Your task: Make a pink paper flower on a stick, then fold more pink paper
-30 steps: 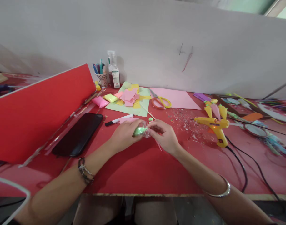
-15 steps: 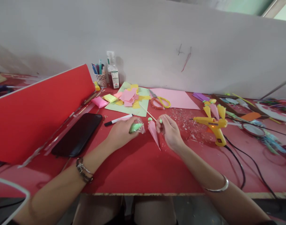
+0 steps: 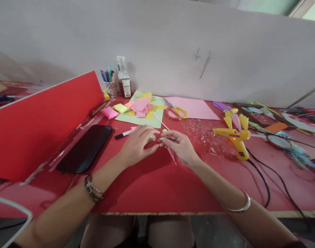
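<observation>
My left hand [image 3: 138, 144] is stretched toward the middle, thumb and fingers apart. Just behind its fingers shows a clear plastic packet of light green clay [image 3: 152, 137], mostly hidden, apparently no longer gripped. Between the fingertips of my right hand [image 3: 181, 146] is a small bit of green clay [image 3: 161, 138]; the tips of both hands almost meet there. Under my right hand lies a pink paper cone [image 3: 172, 155], its point toward me and its upper part covered. A green clay ball [image 3: 164, 131] shows at its top end.
A yellow glue gun [image 3: 233, 136] with a lit light stands at right, its cable running to the front edge. Scissors [image 3: 176, 112] and paper scraps [image 3: 142, 105] lie at the back. On the left are a black phone [image 3: 85, 148], a marker [image 3: 123, 134] and a red board [image 3: 49, 120].
My left hand has opened from around the clay packet and moved right. My right hand has moved left, bringing its bit of clay over the cone, so the fingertips now nearly meet.
</observation>
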Demonstrator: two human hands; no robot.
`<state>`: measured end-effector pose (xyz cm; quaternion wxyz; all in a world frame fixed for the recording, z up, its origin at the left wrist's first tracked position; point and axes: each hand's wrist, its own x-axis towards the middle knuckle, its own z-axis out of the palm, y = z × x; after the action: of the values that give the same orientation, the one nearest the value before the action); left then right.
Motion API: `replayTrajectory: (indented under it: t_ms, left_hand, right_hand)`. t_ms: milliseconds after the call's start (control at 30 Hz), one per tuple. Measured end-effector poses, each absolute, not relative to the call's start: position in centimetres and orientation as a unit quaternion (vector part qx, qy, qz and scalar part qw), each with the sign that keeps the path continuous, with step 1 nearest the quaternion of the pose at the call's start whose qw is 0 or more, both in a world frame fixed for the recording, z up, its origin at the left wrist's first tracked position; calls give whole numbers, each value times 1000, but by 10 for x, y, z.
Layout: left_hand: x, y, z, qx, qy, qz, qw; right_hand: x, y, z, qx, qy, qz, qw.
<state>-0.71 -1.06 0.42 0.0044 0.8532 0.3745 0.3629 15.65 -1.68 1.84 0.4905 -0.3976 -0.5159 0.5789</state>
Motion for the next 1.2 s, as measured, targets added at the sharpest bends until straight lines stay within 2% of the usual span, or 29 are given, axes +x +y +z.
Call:
replayTrajectory:
  t_ms: [233, 500, 633, 1000, 1200]
  left_hand:
    - [-6, -13, 8, 869, 308, 387, 26]
    - [-7, -13, 5, 867, 277, 396, -123]
    - [-6, -12, 4, 859, 304, 386, -146]
    - [-7, -14, 9, 836, 347, 426, -4]
    - [-6, -15, 11, 832, 353, 426, 36]
  right_hand:
    - [153, -20, 18, -400, -534, 575, 473]
    - [156, -19, 16, -412, -591, 541, 435]
    - [155, -19, 16, -405, -577, 548, 451]
    - [159, -14, 17, -418, -528, 515, 530]
    - [162, -11, 12, -400, -522, 520, 545]
